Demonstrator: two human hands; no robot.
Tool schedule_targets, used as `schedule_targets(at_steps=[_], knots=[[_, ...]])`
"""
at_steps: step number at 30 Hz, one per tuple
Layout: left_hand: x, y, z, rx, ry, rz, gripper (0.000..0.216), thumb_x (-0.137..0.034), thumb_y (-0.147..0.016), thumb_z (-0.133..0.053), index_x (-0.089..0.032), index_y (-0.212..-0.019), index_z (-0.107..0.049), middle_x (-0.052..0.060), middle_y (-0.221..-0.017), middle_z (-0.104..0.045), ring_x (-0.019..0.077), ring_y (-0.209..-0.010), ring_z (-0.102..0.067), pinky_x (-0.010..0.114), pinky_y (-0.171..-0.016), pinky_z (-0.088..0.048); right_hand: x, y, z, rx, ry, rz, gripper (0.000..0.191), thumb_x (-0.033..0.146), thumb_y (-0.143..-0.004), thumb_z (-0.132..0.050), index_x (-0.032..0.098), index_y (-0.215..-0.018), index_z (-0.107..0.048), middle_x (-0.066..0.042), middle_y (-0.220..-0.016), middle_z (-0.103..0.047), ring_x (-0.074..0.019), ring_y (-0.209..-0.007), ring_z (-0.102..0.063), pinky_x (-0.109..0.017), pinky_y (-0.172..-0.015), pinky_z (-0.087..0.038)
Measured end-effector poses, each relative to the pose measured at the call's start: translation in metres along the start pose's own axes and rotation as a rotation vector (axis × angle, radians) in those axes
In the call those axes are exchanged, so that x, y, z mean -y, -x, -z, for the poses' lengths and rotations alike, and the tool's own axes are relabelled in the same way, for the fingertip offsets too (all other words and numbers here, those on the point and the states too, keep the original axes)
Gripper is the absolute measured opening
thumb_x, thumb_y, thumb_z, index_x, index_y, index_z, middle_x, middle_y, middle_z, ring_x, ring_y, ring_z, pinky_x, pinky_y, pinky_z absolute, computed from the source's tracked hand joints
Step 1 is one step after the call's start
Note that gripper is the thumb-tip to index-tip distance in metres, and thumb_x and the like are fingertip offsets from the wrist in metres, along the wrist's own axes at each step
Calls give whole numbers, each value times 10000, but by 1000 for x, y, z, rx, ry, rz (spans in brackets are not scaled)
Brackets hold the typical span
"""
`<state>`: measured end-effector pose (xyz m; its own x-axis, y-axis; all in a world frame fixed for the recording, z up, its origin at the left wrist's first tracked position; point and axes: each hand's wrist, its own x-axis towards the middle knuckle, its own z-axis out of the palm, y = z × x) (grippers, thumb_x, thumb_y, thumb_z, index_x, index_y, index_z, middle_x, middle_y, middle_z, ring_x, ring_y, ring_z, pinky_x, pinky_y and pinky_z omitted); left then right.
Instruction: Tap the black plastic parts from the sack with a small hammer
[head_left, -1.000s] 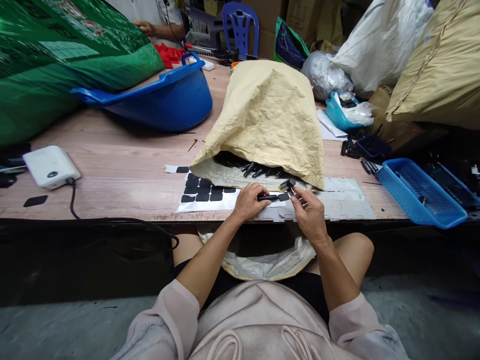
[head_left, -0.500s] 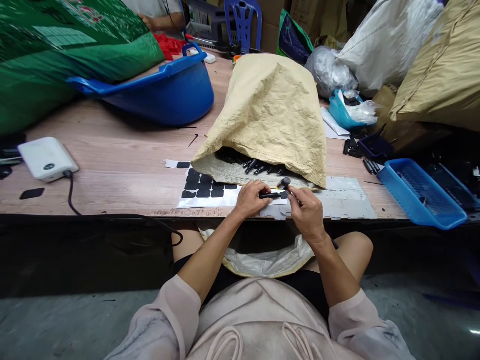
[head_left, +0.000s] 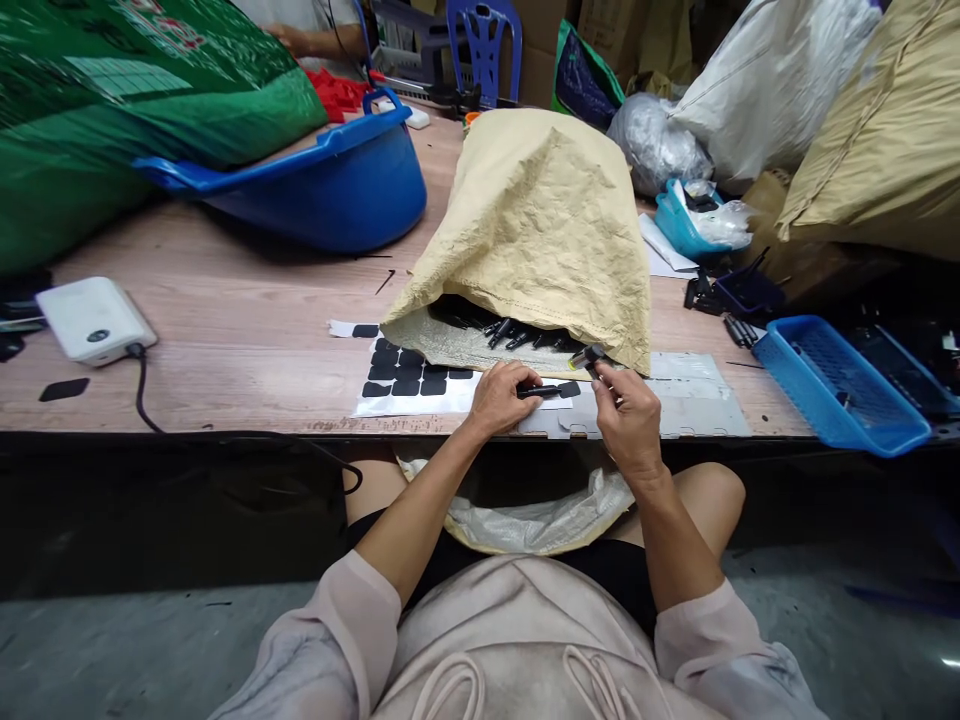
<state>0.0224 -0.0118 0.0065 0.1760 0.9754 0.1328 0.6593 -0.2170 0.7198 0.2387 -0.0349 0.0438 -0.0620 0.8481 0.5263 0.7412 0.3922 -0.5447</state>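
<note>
My left hand [head_left: 501, 396] rests at the table's front edge, its fingers closed on a slim black rod-like part [head_left: 541, 391]. The rod lies flat, pointing right toward a small black square pad [head_left: 570, 389]. In my right hand [head_left: 628, 410] is a small hammer [head_left: 589, 357] with a dark head and a yellowish end, raised just above the board. Under both hands lie a white sheet with black square pads [head_left: 407, 372] and a grey board [head_left: 697, 395]. Right behind them, a tan woven sack [head_left: 555, 220] lies with its mouth toward me, showing several black parts [head_left: 514, 333].
A blue basin [head_left: 337, 190] and a green sack [head_left: 150, 120] stand at the left. A white box with a cable [head_left: 96, 318] lies near the front left. To the right is a blue basket [head_left: 840, 390]. An open sack [head_left: 525, 525] sits on my lap. Another person's arm [head_left: 322, 42] shows at the back.
My right hand has moved a little right with the hammer, and its head has turned and come away from the rod's end. My left hand stays put on the rod.
</note>
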Motion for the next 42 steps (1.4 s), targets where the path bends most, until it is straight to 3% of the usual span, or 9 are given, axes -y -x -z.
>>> schedule_targets(at_steps=[7, 14, 19, 24, 28, 30, 35, 38, 42], knots=[[-1, 0, -1, -7, -42, -19, 223, -168, -724, -744, -235, -936, -744, 24, -961, -715, 256, -988, -618, 415, -950, -494, -40, -8, -4, 4, 76, -107, 294, 271, -931, -582, 208, -1126, -793, -84, -978, -767, -225, -854, -680, -361, -818, -568], [5, -1, -3, 20, -19, -18, 153, -222, -798, -756, -244, -949, -758, 21, -943, -709, 252, -978, -614, 407, -926, -490, -62, -6, -22, 57, 306, 35, 345, 194, -971, -525, 248, -1214, -765, -70, -949, -709, -221, -939, -638, -314, -855, -515], [9, -4, -3, 15, -45, -47, 111, -257, -860, -728, -245, -965, -763, 28, -938, -705, 252, -978, -607, 404, -909, -482, -63, 3, -31, 4, 435, 85, 343, 172, -986, -516, 243, -1207, -768, -78, -958, -677, -221, -897, -567, -316, -835, -470], [-11, 25, -2, 21, -138, -317, 191, -333, -995, -594, -207, -1038, -731, 88, -1015, -707, 257, -957, -601, 413, -883, -463, -61, 6, -34, -5, 458, 77, 336, 166, -972, -539, 244, -1206, -767, -73, -966, -662, -218, -889, -541, -312, -828, -451], [-25, 78, -25, 314, -53, -567, 317, -400, -1059, -465, -211, -1154, -701, 100, -1020, -717, 231, -910, -633, 377, -851, -473, -60, 6, -33, 14, 428, 48, 344, 184, -980, -530, 241, -1226, -764, -86, -987, -659, -230, -894, -534, -327, -831, -452], [-19, 97, -43, 478, -61, -472, 296, -397, -1041, -487, -233, -1154, -706, 93, -1040, -737, 235, -938, -672, 367, -860, -488, -59, 7, -34, 19, 400, 30, 350, 184, -977, -521, 243, -1221, -764, -93, -996, -658, -238, -902, -530, -340, -840, -456], [19, 91, -82, 677, -174, 199, 303, -283, -949, -592, -281, -1220, -728, 87, -1205, -770, 304, -1104, -724, 384, -901, -544, -58, 7, -34, 29, 354, -3, 367, 178, -964, -518, 245, -1232, -759, -101, -1002, -652, -251, -913, -521, -356, -844, -462], [31, 79, -90, 658, -200, 260, 396, -208, -969, -541, -319, -1313, -704, 71, -1239, -771, 290, -1111, -735, 384, -941, -546, -58, 7, -34, 26, 356, 4, 357, 186, -972, -516, 243, -1228, -759, -98, -996, -656, -247, -908, -522, -350, -834, -455], [20, 82, -83, 690, -210, 245, 389, -209, -936, -604, -300, -1293, -728, 88, -1246, -774, 306, -1125, -736, 389, -929, -551, -59, 7, -34, 11, 378, 25, 341, 197, -978, -526, 238, -1224, -759, -89, -987, -669, -242, -892, -525, -344, -818, -446]])
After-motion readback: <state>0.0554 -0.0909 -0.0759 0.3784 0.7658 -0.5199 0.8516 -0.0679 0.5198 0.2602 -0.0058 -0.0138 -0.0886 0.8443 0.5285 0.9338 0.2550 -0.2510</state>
